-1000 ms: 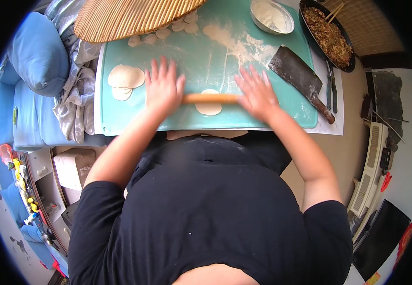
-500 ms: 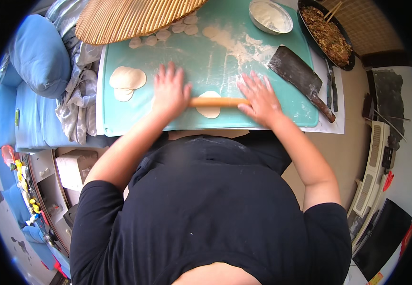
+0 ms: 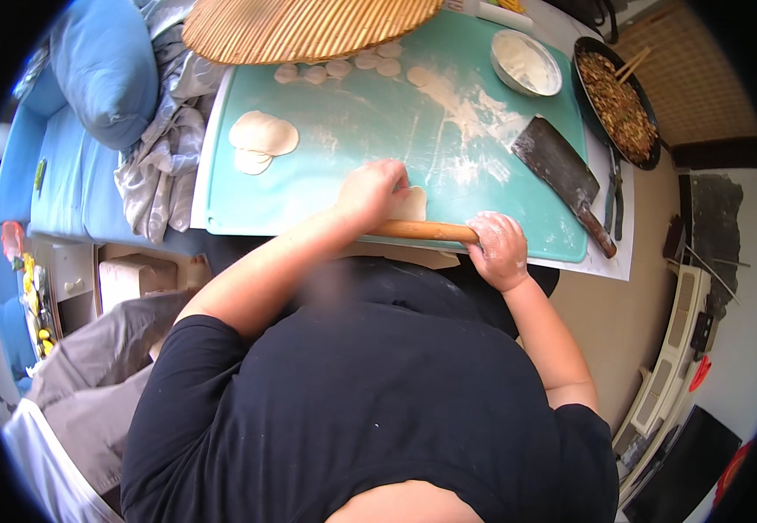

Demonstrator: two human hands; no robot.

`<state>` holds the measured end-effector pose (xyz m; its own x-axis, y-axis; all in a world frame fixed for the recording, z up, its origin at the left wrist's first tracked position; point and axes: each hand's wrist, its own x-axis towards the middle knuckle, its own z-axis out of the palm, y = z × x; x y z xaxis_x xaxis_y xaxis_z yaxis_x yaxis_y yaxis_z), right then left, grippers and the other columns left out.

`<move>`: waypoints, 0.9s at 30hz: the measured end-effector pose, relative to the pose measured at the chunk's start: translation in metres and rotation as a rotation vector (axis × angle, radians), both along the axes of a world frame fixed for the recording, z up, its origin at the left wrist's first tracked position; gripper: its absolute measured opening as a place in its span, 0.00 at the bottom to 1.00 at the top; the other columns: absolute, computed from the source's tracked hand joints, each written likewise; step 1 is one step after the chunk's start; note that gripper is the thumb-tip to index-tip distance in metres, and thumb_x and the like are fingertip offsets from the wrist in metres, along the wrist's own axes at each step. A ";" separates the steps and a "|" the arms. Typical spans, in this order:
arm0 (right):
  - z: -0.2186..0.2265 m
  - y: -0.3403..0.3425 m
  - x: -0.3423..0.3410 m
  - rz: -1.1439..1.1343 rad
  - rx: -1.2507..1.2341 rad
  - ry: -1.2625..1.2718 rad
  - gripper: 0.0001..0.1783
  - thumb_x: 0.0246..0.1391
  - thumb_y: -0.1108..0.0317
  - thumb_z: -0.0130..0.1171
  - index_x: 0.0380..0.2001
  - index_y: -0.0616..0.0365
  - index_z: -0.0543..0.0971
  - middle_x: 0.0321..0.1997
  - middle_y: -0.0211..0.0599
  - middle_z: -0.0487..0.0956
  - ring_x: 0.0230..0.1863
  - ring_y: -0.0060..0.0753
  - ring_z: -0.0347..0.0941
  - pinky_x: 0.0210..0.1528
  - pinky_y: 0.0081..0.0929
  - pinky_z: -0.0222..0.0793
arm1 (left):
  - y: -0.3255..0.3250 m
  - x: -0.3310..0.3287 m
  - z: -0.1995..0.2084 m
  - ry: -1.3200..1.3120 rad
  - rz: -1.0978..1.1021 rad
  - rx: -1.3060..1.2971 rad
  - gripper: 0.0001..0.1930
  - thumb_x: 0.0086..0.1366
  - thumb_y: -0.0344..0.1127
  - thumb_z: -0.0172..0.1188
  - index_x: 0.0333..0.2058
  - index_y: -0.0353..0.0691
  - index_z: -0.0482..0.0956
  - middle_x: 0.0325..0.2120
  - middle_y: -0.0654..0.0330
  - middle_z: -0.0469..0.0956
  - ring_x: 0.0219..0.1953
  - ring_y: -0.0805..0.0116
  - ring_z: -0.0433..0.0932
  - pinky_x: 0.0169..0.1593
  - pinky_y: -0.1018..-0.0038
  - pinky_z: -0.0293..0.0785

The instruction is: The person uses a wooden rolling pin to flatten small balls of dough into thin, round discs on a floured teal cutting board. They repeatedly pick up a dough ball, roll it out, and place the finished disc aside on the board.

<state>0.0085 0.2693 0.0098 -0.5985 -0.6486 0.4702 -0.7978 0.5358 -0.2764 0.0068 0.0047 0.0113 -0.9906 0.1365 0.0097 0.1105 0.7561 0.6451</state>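
Observation:
My right hand, dusted with flour, is closed round one end of a wooden rolling pin at the near edge of the green mat. The fingers of my left hand are curled down on the edge of a flat dough wrapper, just beyond the pin. My left hand and wrist partly hide the wrapper and the pin's other end. Left of it lies a small overlapping stack of rolled wrappers. Several small dough pieces sit farther back.
A woven round tray overhangs the mat's far side. A bowl of flour, a cleaver and a pan of filling with chopsticks stand at right. Loose flour covers part of the mat. A person in grey trousers is at my left.
Both hands lay flat on the pin; now my left hand has left it and curls at the wrapper. My right hand has closed round the pin and drawn it nearer. A person has appeared at left.

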 end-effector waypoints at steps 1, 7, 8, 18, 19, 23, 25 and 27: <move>-0.001 0.000 0.000 0.010 0.001 -0.008 0.19 0.35 0.70 0.66 0.36 0.54 0.76 0.35 0.35 0.77 0.41 0.42 0.74 0.44 0.38 0.69 | 0.001 0.004 0.001 -0.002 0.008 0.025 0.09 0.51 0.33 0.63 0.32 0.40 0.76 0.30 0.55 0.77 0.34 0.54 0.76 0.40 0.65 0.72; -0.008 -0.003 -0.006 0.070 -0.016 -0.023 0.17 0.36 0.70 0.66 0.35 0.54 0.76 0.34 0.34 0.78 0.37 0.40 0.74 0.40 0.35 0.69 | -0.001 0.010 0.008 -0.178 0.033 0.052 0.13 0.50 0.31 0.63 0.38 0.41 0.76 0.31 0.56 0.78 0.34 0.57 0.77 0.39 0.67 0.73; -0.007 -0.003 -0.007 0.075 -0.025 -0.027 0.17 0.36 0.70 0.66 0.35 0.54 0.75 0.34 0.34 0.78 0.37 0.40 0.74 0.40 0.36 0.69 | -0.005 0.011 0.003 -0.089 0.070 0.088 0.15 0.51 0.31 0.63 0.40 0.41 0.77 0.31 0.56 0.78 0.33 0.59 0.78 0.39 0.69 0.74; -0.014 0.033 -0.026 -0.224 -0.067 0.083 0.18 0.38 0.72 0.67 0.37 0.55 0.74 0.35 0.37 0.78 0.35 0.43 0.74 0.38 0.36 0.68 | -0.147 -0.013 0.000 0.438 0.549 -0.189 0.13 0.57 0.33 0.61 0.42 0.42 0.76 0.39 0.55 0.77 0.42 0.55 0.75 0.46 0.66 0.73; -0.016 0.033 -0.027 -0.271 -0.110 0.102 0.18 0.39 0.71 0.66 0.37 0.56 0.74 0.36 0.38 0.78 0.35 0.44 0.74 0.39 0.36 0.68 | -0.137 -0.020 0.000 0.447 0.464 -0.176 0.12 0.57 0.33 0.60 0.41 0.42 0.77 0.40 0.55 0.76 0.43 0.55 0.75 0.46 0.66 0.73; -0.026 0.037 -0.028 -0.469 -0.259 0.100 0.17 0.45 0.70 0.64 0.40 0.59 0.73 0.39 0.42 0.77 0.39 0.48 0.73 0.42 0.38 0.68 | -0.075 -0.074 0.002 0.375 0.090 -0.192 0.12 0.59 0.35 0.55 0.41 0.41 0.77 0.41 0.53 0.77 0.44 0.53 0.75 0.47 0.64 0.72; -0.029 0.038 -0.029 -0.569 -0.318 0.039 0.17 0.47 0.70 0.63 0.40 0.60 0.72 0.40 0.43 0.77 0.40 0.49 0.73 0.44 0.39 0.68 | -0.045 -0.111 -0.005 0.293 0.039 -0.177 0.12 0.59 0.33 0.54 0.42 0.41 0.77 0.45 0.54 0.75 0.49 0.52 0.72 0.51 0.64 0.70; -0.028 0.038 -0.030 -0.613 -0.373 -0.066 0.17 0.48 0.70 0.62 0.41 0.62 0.72 0.40 0.45 0.77 0.42 0.51 0.72 0.45 0.39 0.68 | -0.025 -0.148 -0.022 0.336 0.045 -0.159 0.12 0.59 0.32 0.54 0.42 0.42 0.77 0.47 0.55 0.74 0.51 0.52 0.70 0.53 0.64 0.68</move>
<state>-0.0216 0.3071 -0.0181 -0.8383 0.0100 0.5452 -0.3589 0.7425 -0.5656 -0.1408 -0.0208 -0.0110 -0.9407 0.1194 0.3175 0.2609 0.8529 0.4522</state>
